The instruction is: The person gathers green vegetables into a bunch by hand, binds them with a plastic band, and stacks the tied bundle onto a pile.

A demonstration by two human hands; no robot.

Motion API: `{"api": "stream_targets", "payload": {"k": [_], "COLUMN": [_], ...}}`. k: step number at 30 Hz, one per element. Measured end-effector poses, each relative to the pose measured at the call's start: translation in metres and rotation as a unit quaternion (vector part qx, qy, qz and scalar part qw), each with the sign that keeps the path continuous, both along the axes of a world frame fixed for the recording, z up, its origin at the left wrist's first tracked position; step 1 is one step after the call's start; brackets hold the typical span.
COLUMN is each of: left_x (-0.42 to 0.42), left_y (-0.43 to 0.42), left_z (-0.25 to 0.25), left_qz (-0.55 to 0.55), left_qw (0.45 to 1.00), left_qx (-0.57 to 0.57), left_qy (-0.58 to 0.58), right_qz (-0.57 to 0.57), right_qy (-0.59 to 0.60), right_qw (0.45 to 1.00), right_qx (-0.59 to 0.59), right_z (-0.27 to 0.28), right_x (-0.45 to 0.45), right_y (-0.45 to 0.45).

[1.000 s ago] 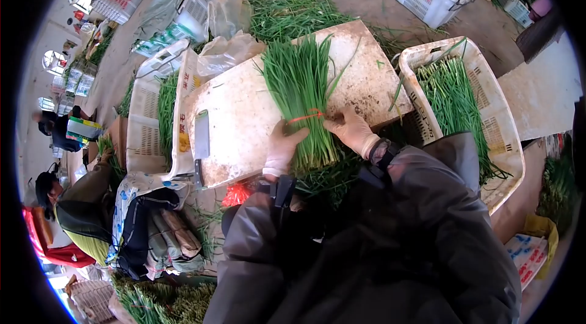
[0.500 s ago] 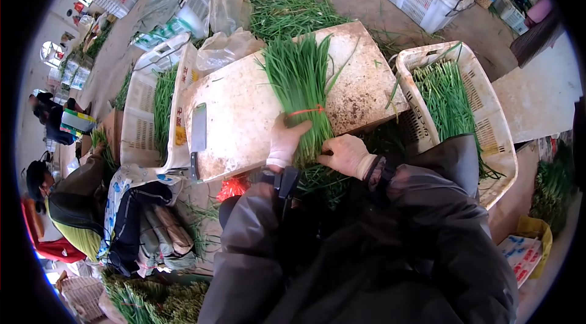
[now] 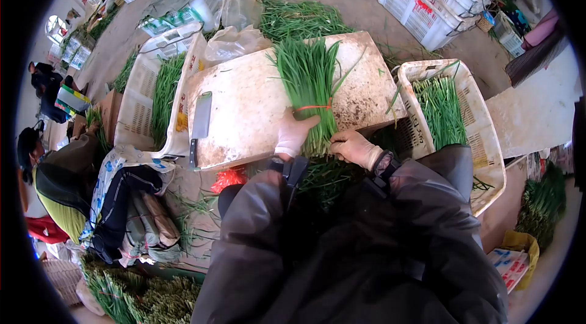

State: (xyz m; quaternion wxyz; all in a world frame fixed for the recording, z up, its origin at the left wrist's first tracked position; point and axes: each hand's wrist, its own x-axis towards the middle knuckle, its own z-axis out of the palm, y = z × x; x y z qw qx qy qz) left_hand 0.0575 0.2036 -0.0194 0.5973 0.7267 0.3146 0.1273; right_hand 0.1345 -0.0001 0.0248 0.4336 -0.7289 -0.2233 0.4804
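A bundle of garlic chives [image 3: 308, 74] lies across the stained white board [image 3: 244, 104], leaf tips pointing away from me and stem ends over the near edge. An orange-red band [image 3: 316, 107] circles its lower part. My left hand [image 3: 294, 133], in a pale glove, grips the bundle's left side just below the band, thumb across the stems. At the lower right, my right hand [image 3: 356, 148], gloved too, has its fingers curled and pinched against the stem ends. Whether it holds separate stems is hidden. A knife [image 3: 200, 122] with a broad blade rests at the board's left edge.
White crates holding chives stand at the left [image 3: 137, 107] and right [image 3: 482, 104]. Loose chives [image 3: 299, 19] lie beyond the board, near clear plastic bags [image 3: 235, 43]. A red plastic bag [image 3: 229, 179] is below the board. Another person [image 3: 67, 171] sits at the left.
The whole view has shifted slightly. Both hands stay at the bundle's lower end, with only small movements of the fingers. The band remains around the chives.
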Motion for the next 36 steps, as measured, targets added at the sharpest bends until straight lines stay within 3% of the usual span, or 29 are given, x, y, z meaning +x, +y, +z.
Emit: {"api": "stream_targets", "payload": {"k": [3,4,5,8,11,14,17,22,25,28,33,34,35,36], "left_x": [-0.001,0.0,0.001,0.005,0.005,0.009,0.01,0.01,-0.005,-0.015,-0.017,-0.015,-0.013,-0.012], "left_y": [-0.001,0.0,0.0,0.005,0.003,0.004,0.001,0.003,-0.005,-0.006,0.004,0.007,0.009,0.011], "left_z": [0.002,-0.003,-0.007,-0.025,-0.023,-0.033,-0.025,-0.029,0.011,0.022,0.019,0.011,0.004,0.0], "left_qz": [0.002,0.003,0.004,0.002,0.004,0.006,0.023,0.033,0.055,0.062,0.064,0.067,0.071,0.074], "left_qw": [1.0,1.0,1.0,1.0,0.999,0.999,0.997,0.975,0.94,0.919,0.904,0.914,0.924,0.933], "left_qx": [-0.002,-0.008,-0.015,0.01,0.018,-0.026,-0.045,-0.172,-0.313,-0.364,-0.413,-0.393,-0.371,-0.349], "left_qy": [-0.008,-0.016,-0.024,-0.019,-0.038,-0.042,-0.057,-0.139,-0.125,-0.135,-0.094,-0.075,-0.057,-0.038], "right_qz": [0.012,0.057,0.124,0.229,0.392,0.546,0.586,0.487,0.349,0.213,-0.015,-0.036,-0.082,-0.097], "right_qy": [-0.068,-0.177,-0.384,-0.488,-0.469,-0.388,-0.318,-0.354,-0.411,-0.423,-0.453,-0.472,-0.471,-0.408], "right_qw": [0.998,0.982,0.911,0.84,0.783,0.709,0.681,0.729,0.776,0.801,0.871,0.867,0.877,0.908], "right_qx": [0.011,0.012,0.083,-0.059,-0.115,-0.22,-0.303,-0.326,-0.326,-0.367,-0.19,-0.157,-0.05,-0.016], "right_z": [0.006,0.003,-0.014,-0.014,-0.058,-0.15,-0.152,-0.117,-0.072,-0.053,-0.031,-0.036,-0.04,-0.048], "right_x": [-0.012,-0.015,-0.017,-0.045,-0.06,-0.072,-0.084,-0.079,-0.05,-0.008,0.022,0.024,0.025,0.029], "right_y": [-0.006,-0.011,-0.018,-0.038,-0.061,-0.104,-0.117,-0.108,-0.086,-0.065,-0.03,-0.02,-0.013,-0.006]}}
